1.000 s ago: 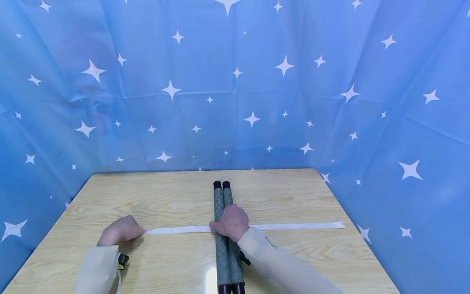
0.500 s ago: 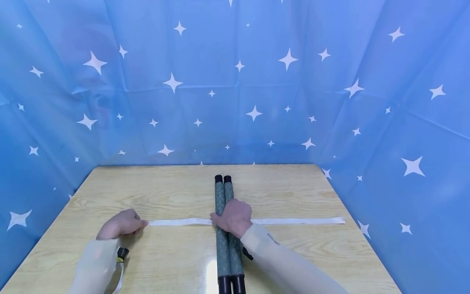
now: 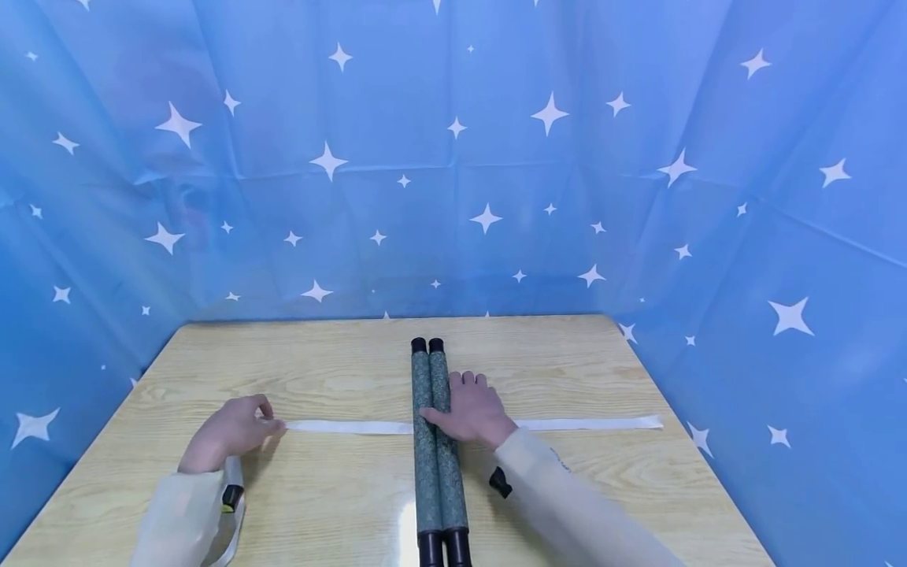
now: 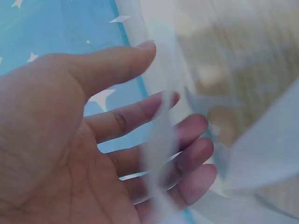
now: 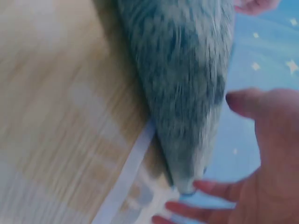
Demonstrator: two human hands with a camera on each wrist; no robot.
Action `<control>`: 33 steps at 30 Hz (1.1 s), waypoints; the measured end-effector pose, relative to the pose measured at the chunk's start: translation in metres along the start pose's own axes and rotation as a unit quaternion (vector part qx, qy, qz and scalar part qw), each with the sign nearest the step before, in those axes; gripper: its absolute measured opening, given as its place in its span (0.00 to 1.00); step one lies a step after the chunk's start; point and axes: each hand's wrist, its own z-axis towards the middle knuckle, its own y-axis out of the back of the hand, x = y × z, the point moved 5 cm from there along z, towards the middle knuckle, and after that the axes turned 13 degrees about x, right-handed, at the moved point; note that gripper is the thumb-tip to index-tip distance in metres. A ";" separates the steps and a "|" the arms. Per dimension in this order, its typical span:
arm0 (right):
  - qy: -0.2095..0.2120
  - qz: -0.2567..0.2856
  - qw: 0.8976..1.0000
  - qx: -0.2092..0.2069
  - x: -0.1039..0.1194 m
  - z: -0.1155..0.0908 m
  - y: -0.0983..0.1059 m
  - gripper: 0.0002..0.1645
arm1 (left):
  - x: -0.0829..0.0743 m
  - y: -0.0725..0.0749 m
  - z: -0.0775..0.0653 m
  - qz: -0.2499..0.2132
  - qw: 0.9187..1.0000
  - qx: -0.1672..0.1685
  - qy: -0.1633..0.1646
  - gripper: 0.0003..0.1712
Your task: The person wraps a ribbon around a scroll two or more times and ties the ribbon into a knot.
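Observation:
A scroll [image 3: 425,457], made of two side-by-side grey-green rolls with black ends, lies lengthwise on the table. Beneath it a white ribbon [image 3: 350,427] runs crosswise, showing on both sides. My right hand [image 3: 473,409] is spread at the scroll's right side, thumb over the rolls; in the right wrist view its fingers are straight and apart beside the scroll [image 5: 187,93]. At the ribbon's left end is my left hand [image 3: 237,425]. The left wrist view shows its thumb apart from its fingers, with a blurred white strip [image 4: 161,140] crossing in front of the fingers.
The wood-grain table [image 3: 340,370] carries the scroll and ribbon. A blue curtain with white stars [image 3: 397,142] hangs behind and at both sides. Small black pieces, one a buckle-like strap end [image 3: 500,482], hang at the wrists.
My right hand has loosened from its grip round the scroll and shifted right, fingers spreading. My left hand's fingers have parted at the ribbon end. The scroll and ribbon stay in place.

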 end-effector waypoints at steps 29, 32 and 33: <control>0.152 0.097 0.984 0.003 -0.080 -0.015 0.000 0.19 | -0.113 -0.062 0.043 0.116 0.969 -0.048 -0.214 0.16; 0.144 0.107 0.983 0.027 -0.081 -0.014 -0.004 0.13 | -0.114 -0.065 0.047 0.094 0.973 -0.034 -0.210 0.10; 0.140 0.109 0.984 0.035 -0.081 -0.014 -0.004 0.12 | -0.114 -0.066 0.048 0.084 0.974 -0.027 -0.210 0.08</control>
